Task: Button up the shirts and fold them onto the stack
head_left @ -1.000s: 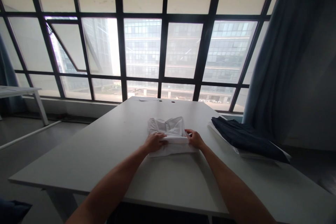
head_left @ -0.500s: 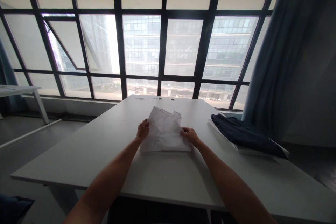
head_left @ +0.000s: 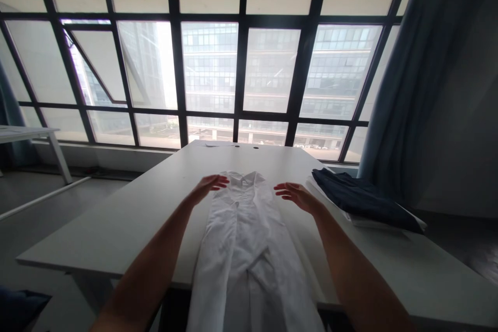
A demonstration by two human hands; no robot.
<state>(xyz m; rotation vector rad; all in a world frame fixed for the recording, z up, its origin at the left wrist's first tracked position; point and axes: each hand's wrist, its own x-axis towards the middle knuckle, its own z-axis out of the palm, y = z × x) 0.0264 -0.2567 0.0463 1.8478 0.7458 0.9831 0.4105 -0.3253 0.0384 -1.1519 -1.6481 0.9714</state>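
Observation:
A long white button-front shirt (head_left: 245, 249) lies spread lengthwise on the table, its collar at the far end and its lower part running over the near edge toward me. My left hand (head_left: 208, 187) is open, with its fingers at the shirt's left shoulder near the collar. My right hand (head_left: 295, 196) is also open, its fingertips just off the right shoulder. Neither hand holds cloth. Whether the left fingers touch the shirt I cannot tell.
The white table (head_left: 136, 228) stands before a large window (head_left: 210, 67). At its right lies a folded dark navy garment (head_left: 361, 199) on a white sheet. A blue curtain (head_left: 404, 88) hangs at right; a smaller white table (head_left: 23, 134) stands far left.
The folded white bundle has opened out into a long shirt stretching toward me. Both hands have let go and now sit apart, near the collar.

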